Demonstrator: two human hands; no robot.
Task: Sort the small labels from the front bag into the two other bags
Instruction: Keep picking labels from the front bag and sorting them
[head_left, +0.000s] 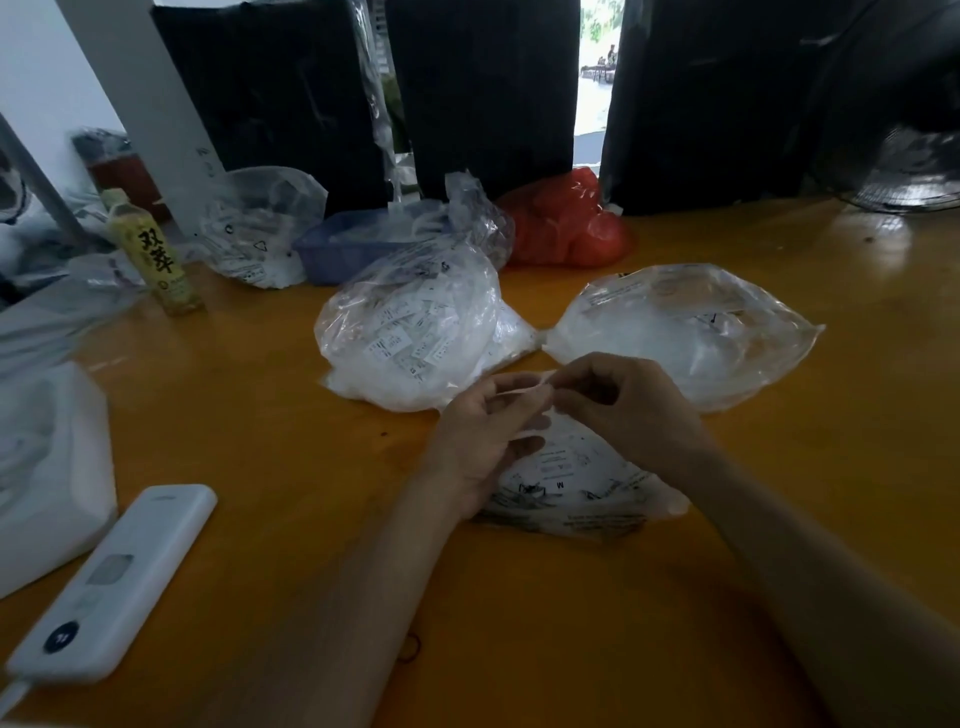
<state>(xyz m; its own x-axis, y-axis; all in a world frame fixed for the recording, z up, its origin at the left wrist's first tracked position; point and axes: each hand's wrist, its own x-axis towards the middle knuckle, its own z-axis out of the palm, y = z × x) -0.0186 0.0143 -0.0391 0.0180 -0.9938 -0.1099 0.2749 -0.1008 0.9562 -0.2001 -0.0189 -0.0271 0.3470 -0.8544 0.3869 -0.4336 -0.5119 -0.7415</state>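
Both hands meet directly above the flat printed clear plastic front bag. The left hand and right hand pinch one small pale label between their fingertips, its long axis running left to right. Beyond the front bag lie the label-filled clear bag, nearer the left hand, and the flatter clear bag, nearer the right.

An orange-yellow table with a shiny top fills the lower part of the view. Behind it stand dark black panels, and between two of them a narrow gap lets in bright daylight from outside. At the left there is a white wall and a slanted grey post. The daylight reflects on the table at the far right.
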